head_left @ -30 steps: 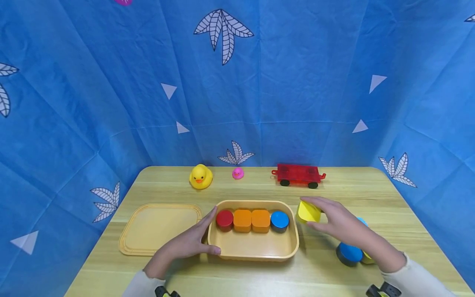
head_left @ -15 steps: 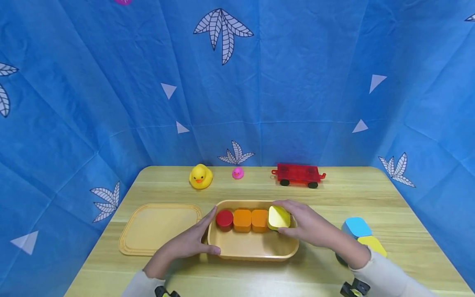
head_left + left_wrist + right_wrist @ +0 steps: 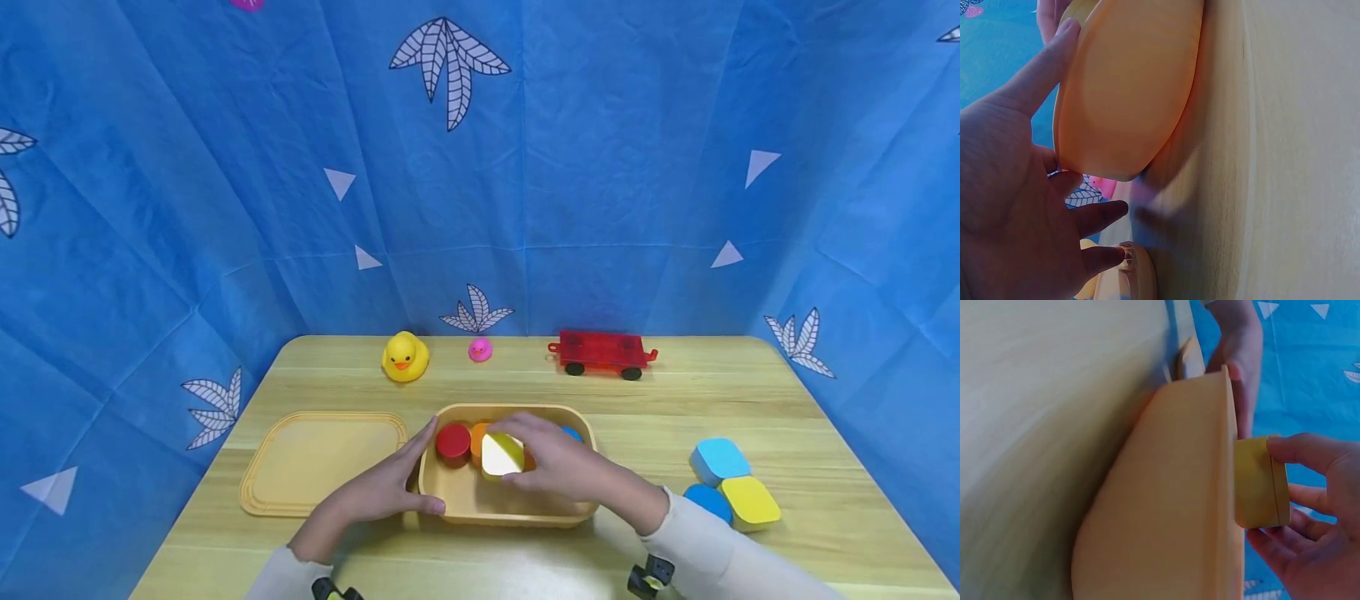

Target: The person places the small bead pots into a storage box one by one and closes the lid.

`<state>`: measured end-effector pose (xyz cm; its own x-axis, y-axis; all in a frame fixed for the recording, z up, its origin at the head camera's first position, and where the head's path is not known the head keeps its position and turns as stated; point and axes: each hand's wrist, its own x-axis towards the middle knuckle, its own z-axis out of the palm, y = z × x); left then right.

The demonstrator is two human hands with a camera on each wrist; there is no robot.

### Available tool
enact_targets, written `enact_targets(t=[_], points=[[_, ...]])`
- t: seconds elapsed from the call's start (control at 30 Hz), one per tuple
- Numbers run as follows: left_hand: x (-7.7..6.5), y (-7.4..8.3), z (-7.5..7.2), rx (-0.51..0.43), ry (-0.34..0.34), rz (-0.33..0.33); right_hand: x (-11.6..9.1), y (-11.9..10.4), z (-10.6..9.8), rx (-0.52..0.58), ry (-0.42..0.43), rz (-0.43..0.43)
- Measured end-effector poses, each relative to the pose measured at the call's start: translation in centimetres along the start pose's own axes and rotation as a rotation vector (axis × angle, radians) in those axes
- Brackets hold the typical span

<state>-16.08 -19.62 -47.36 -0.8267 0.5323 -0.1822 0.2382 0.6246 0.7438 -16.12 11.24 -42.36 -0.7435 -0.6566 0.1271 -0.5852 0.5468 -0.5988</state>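
Observation:
My left hand [image 3: 384, 483] grips the left end of a tan plastic box [image 3: 517, 518], thumb at the near rim and fingers toward the far corner. In the left wrist view the thumb [image 3: 1041, 72] lies along the rim. A small yellow rounded-square box [image 3: 502, 457] is pinched in my right hand [image 3: 558, 460], over the tan box's middle. The right wrist view shows a seam on the yellow box [image 3: 1257, 481], which stands out above the rim. Inside the tan box sit a red round piece [image 3: 453, 444], orange pieces [image 3: 477, 440] and a blue round piece [image 3: 573, 432], partly hidden by my right hand.
A flat tan lid [image 3: 322, 462] lies at left. At right cluster a light blue piece [image 3: 720, 461], a yellow piece [image 3: 752, 502] and a blue round piece [image 3: 707, 501]. Along the back stand a yellow duck [image 3: 406, 357], a pink duck [image 3: 481, 349] and a red wagon [image 3: 602, 352].
My right hand has carried the small yellow box leftward, from right of the tan box, across the blue round piece, to above the orange pieces. The left hand has stayed in place.

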Motion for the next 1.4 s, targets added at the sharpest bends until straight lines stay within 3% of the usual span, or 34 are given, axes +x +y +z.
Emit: enact_targets(t=[0.37, 0.67, 0.9, 1.13, 1.4], points=[[0.0, 0.1, -0.1, -0.004, -0.008, 0.000, 2.4, -0.5, 3.1, -0.009, -0.091, 0.040], [-0.1, -0.1, -0.2, 0.016, -0.021, 0.028, 3.4, -0.7, 4.5, -0.048, -0.085, 0.003], [0.0, -0.4, -0.3, 0.029, -0.037, 0.037, 3.9, -0.7, 5.6, -0.103, -0.029, -0.022], [0.0, -0.3, -0.2, 0.012, -0.048, 0.023, 4.2, -0.8, 6.4, -0.196, -0.016, 0.010], [0.0, -0.3, -0.2, 0.008, -0.045, 0.021, 4.2, -1.0, 6.4, -0.216, -0.023, 0.032]])
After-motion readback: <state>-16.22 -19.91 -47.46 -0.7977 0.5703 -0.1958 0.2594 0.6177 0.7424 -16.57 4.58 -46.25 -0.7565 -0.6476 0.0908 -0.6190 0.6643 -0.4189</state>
